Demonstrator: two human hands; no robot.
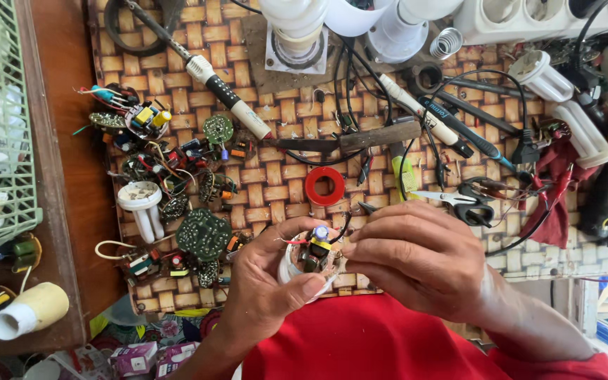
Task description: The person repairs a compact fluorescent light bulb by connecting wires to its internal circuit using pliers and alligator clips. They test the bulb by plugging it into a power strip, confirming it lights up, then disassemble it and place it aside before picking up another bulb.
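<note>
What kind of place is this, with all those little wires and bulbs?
Probably a small repair bench for lamps and electronics. A soldering iron lies on the woven mat, loose circuit boards are piled at the side, and both hands work on a bulb base.

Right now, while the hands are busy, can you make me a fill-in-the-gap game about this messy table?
1. The left hand holds a white bulb base with a small ____ board inside it.
2. The ring-shaped roll of tape just above the hands is coloured ____.
3. The scissors above the right hand have ____ handles.
4. The tools lie on a ____ mat.

Missing words: circuit; red; black; woven
</note>
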